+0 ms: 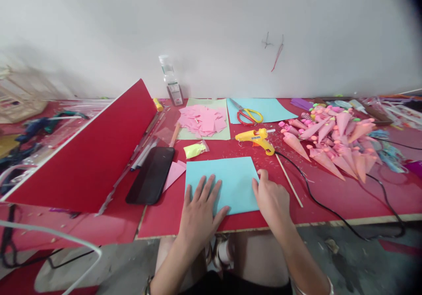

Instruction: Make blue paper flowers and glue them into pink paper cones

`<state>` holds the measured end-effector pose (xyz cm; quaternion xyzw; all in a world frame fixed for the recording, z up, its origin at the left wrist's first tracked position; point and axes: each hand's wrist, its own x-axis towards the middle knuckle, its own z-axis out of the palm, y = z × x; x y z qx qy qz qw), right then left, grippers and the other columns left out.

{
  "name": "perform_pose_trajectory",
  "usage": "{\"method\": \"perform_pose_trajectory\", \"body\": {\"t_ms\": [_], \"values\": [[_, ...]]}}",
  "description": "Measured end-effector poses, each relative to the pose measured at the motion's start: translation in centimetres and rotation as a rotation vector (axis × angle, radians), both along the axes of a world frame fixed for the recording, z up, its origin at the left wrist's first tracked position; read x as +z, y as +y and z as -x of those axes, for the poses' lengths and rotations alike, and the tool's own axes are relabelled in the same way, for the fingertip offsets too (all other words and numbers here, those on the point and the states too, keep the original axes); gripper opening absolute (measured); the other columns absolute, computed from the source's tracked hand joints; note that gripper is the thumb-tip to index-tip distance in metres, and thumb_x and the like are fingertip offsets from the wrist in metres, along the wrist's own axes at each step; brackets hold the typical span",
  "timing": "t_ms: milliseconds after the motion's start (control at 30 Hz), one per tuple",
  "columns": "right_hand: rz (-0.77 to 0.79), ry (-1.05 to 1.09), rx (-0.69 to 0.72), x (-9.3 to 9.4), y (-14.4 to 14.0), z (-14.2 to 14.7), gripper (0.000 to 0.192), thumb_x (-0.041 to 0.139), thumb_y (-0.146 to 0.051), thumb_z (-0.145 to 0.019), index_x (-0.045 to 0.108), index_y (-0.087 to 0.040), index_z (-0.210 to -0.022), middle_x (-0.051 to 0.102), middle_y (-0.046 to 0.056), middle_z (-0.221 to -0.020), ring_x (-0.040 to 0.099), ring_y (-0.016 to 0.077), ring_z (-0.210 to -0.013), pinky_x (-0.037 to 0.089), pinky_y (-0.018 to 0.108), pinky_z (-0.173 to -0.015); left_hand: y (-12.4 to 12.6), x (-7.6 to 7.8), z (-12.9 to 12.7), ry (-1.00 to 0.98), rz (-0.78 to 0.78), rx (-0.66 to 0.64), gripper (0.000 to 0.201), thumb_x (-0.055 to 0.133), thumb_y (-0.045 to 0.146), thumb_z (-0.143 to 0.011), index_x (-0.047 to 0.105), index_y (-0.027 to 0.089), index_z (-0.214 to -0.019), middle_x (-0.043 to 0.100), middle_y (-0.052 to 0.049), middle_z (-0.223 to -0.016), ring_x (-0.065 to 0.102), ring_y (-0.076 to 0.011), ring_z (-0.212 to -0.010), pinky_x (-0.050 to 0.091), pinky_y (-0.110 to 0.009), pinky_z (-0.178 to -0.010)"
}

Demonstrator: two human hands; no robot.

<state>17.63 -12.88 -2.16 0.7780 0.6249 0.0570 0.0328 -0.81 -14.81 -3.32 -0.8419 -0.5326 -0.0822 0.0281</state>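
A light blue paper sheet (227, 180) lies flat on the red table (329, 189) near its front edge. My left hand (199, 209) rests palm down on the sheet's lower left part with fingers spread. My right hand (272, 198) touches the sheet's right edge, fingers curled at the border. Neither hand holds anything lifted off the table.
A yellow glue gun (257, 137) with a black cord (316, 198) lies just behind the sheet, a thin wooden stick (289, 180) beside it. Pink paper cones (332, 141) pile at right. Scissors (247, 114), pink paper pieces (202, 120), a black phone (152, 175) and a tilted red board (89, 154) are around.
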Motion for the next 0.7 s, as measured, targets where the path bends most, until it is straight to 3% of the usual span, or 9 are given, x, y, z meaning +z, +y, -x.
{"method": "perform_pose_trajectory", "body": {"t_ms": [100, 300, 700], "values": [[0.004, -0.009, -0.011, 0.01, 0.04, 0.01, 0.028, 0.037, -0.031, -0.087, 0.043, -0.014, -0.109, 0.064, 0.007, -0.06, 0.063, 0.0205, -0.058, 0.033, 0.025, -0.05, 0.01, -0.04, -0.06, -0.01, -0.008, 0.003, 0.057, 0.035, 0.053, -0.082, 0.031, 0.027, -0.132, 0.031, -0.004, -0.139, 0.03, -0.0292, -0.125, 0.024, -0.052, -0.099], [0.033, 0.026, -0.038, 0.36, 0.27, 0.06, 0.02, 0.037, -0.032, -0.087, 0.047, -0.016, -0.091, 0.063, 0.006, -0.059, 0.064, 0.0222, -0.06, 0.035, 0.025, -0.048, -0.08, -0.16, -0.06, -0.021, -0.021, 0.014, 0.06, 0.036, 0.056, -0.08, 0.033, 0.027, -0.132, 0.032, -0.004, -0.138, 0.031, -0.0295, -0.125, 0.022, -0.052, -0.1], [0.048, 0.037, -0.035, 0.56, 0.39, 0.08, 0.02, 0.037, -0.033, -0.087, 0.046, -0.015, -0.092, 0.064, 0.008, -0.063, 0.064, 0.0217, -0.063, 0.039, 0.025, -0.052, 0.01, -0.24, 0.24, -0.024, -0.041, 0.021, 0.057, 0.039, 0.052, -0.08, 0.034, 0.028, -0.131, 0.034, -0.003, -0.138, 0.031, -0.0284, -0.125, 0.026, -0.05, -0.099]]}}
